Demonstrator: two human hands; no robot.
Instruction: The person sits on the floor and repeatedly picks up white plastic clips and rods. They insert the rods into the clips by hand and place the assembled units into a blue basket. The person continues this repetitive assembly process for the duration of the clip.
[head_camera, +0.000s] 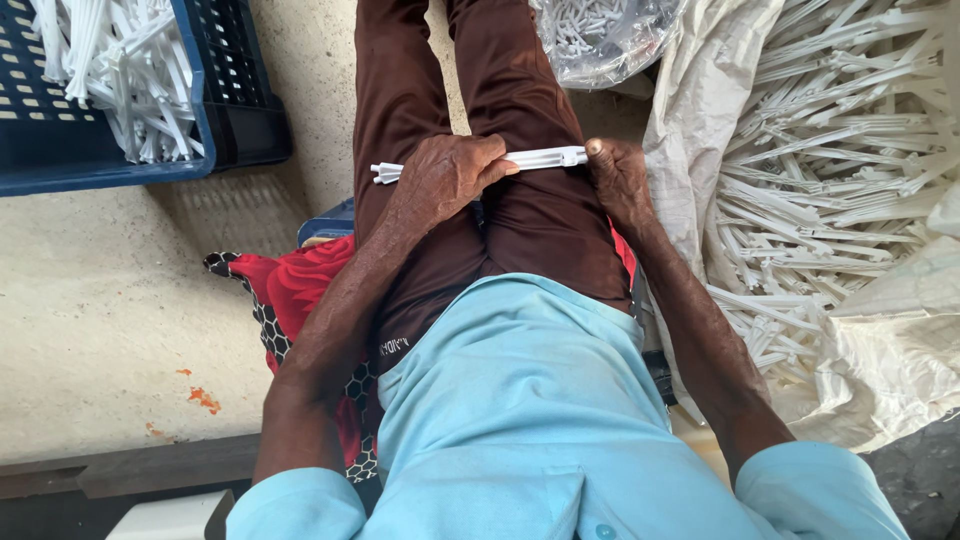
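Note:
A long white plastic strip (540, 158) lies across my thighs, held level above my brown trousers. My left hand (445, 178) is wrapped over its middle, fingers closed on it, with the strip's forked left end (385, 172) sticking out past the knuckles. My right hand (618, 180) grips the strip's right end with the thumb pressed on top. Both hands are close together over my lap.
A blue plastic crate (235, 110) with several white plastic strips (130, 70) stands at the upper left on the concrete floor. At right a white woven sack (700, 110) holds a big heap of the same strips (840, 170). A clear bag of small white parts (600, 35) lies ahead.

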